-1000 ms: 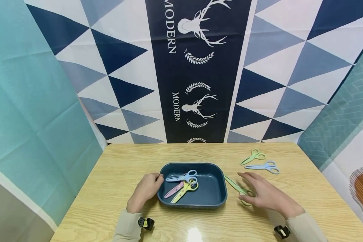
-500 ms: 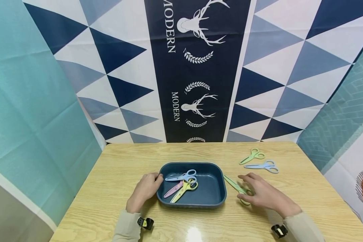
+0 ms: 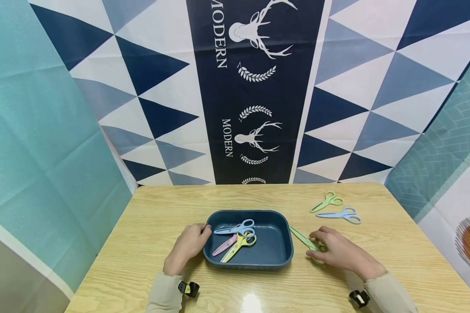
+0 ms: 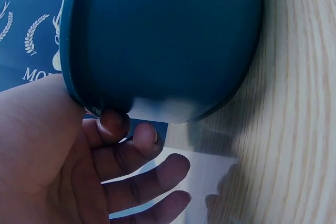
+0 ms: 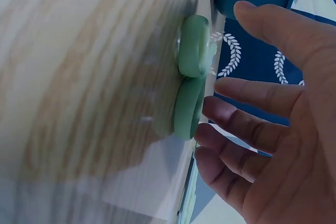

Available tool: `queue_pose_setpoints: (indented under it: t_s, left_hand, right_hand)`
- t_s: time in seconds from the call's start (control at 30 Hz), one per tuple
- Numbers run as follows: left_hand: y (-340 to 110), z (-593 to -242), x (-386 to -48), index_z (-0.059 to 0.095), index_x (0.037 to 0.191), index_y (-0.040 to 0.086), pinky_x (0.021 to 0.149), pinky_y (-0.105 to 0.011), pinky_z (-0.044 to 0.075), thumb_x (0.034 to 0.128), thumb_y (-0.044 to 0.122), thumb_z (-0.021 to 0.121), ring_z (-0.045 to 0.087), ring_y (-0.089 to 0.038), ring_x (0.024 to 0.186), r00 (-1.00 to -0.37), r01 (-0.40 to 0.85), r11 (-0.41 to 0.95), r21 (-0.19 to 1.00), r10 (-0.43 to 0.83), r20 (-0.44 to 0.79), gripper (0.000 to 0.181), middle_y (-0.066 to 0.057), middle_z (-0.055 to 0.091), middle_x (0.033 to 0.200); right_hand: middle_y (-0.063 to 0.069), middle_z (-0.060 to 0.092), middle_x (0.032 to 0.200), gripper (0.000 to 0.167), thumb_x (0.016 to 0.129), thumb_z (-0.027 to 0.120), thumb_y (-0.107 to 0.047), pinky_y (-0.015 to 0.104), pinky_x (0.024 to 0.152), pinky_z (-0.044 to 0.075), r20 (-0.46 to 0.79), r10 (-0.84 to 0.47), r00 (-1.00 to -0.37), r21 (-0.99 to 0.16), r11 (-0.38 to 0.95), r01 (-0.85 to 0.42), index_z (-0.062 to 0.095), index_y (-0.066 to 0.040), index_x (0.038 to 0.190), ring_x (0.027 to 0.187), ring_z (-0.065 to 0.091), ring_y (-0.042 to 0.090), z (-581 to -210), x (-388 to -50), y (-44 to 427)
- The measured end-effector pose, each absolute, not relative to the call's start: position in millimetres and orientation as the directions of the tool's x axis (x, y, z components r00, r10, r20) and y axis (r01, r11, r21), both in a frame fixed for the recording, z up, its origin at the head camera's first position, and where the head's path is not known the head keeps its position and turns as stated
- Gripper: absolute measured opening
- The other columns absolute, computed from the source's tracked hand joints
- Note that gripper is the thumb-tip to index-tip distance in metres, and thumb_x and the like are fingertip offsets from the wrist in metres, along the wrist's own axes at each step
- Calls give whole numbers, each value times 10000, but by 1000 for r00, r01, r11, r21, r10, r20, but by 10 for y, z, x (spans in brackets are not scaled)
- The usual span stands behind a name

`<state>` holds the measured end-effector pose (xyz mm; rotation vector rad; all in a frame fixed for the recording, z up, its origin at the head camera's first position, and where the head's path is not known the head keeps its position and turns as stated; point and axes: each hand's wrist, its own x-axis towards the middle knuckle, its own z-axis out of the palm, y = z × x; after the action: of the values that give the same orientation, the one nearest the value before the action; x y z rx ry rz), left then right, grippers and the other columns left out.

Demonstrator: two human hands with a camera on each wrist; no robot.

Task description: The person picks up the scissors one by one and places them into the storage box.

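A dark blue rectangular tray (image 3: 272, 245) stands on the table, and my left hand (image 3: 187, 244) pinches its left rim. In the left wrist view, the thumb and forefinger meet at the rim while the other fingers (image 4: 152, 182) stay off it. Blue scissors (image 3: 235, 229), pink scissors (image 3: 224, 247) and yellow scissors (image 3: 235, 251) lie overlapping in the tray's left half. Right of the tray lie green scissors (image 3: 303, 239), with my right hand (image 3: 342, 253) over their handles. The right wrist view shows its fingers apart around the green handle loops (image 5: 193, 51), not closed on them.
Further back on the right, a second pair of green scissors (image 3: 327, 201) and another blue pair (image 3: 341, 214) lie on the wooden table (image 3: 164, 204). Patterned cloth (image 3: 254, 95) hangs behind the table's far edge.
My right hand has drawn its forefinger and thumb closer in about the green scissors' handles and shifted slightly. The left hand and the tray stay where they were.
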<state>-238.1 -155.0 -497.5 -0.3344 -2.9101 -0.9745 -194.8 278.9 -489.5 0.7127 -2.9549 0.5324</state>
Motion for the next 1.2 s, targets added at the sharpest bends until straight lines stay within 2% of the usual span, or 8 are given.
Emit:
queue_pose_setpoints:
  t_s: [0.17,0.37,0.67,0.8,1.2]
  left_hand:
    - [-1550,-4984,-2379,481,671,150,532,-257,337,1047,229,498,431,-113,564,-975,220,776,591,186,120,384,42,371,627]
    - [-1548,-4992,-2391,481,671,153,537,-254,335,1048,243,495,432,-109,566,-977,214,780,589,184,112,388,45,378,625]
    - [-1547,-4997,-2400,495,673,156,532,-251,339,1049,253,498,440,-104,559,-978,209,777,594,184,104,388,49,390,621]
    - [-1551,-4992,-2405,502,678,152,535,-257,348,1052,253,498,447,-108,562,-979,203,778,594,180,100,388,43,398,623]
    - [-1548,-4991,-2387,500,681,146,539,-257,348,1053,237,493,450,-109,572,-977,211,777,593,185,105,384,39,396,629]
  right_hand:
    - [-43,604,950,404,889,787,-414,302,719,504,122,-436,-892,-334,828,-450,720,-65,1080,821,533,61,-4925,-1965,2802]
    - [-50,593,925,379,883,799,-400,274,684,466,111,-426,-898,-351,829,-437,725,-70,1054,783,492,48,-4924,-1934,2794]
    - [-25,593,975,347,877,808,-369,309,722,506,134,-411,-902,-335,838,-431,729,-83,1057,830,530,66,-4926,-1891,2850]
    - [-39,573,946,346,865,823,-353,293,692,486,142,-423,-895,-327,833,-446,722,-80,1050,799,498,43,-4945,-1901,2875]
    - [-37,559,911,267,833,849,-195,274,662,474,132,-413,-901,-314,845,-434,719,-68,1027,772,477,40,-4986,-1943,2850]
